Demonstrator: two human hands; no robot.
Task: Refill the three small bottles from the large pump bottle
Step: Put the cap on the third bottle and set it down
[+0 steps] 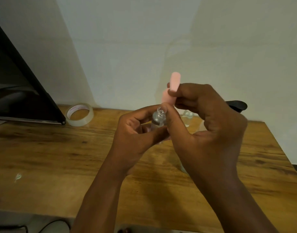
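My left hand (137, 130) grips a small clear bottle (158, 121) upright above the wooden table (60, 157); its threaded neck is open at the top. My right hand (208, 125) pinches a pink cap (172, 88) just above and beside that neck, tilted slightly. A second small clear bottle (188, 116) stands on the table behind my right hand, mostly hidden. A pale object (183, 167) shows under my right wrist, too hidden to identify. The large pump bottle is not clearly visible.
A roll of clear tape (79, 115) lies at the back left by a dark monitor (18, 91). A black object (236, 105) sits at the back right against the wall. The table's right edge runs diagonally at the right.
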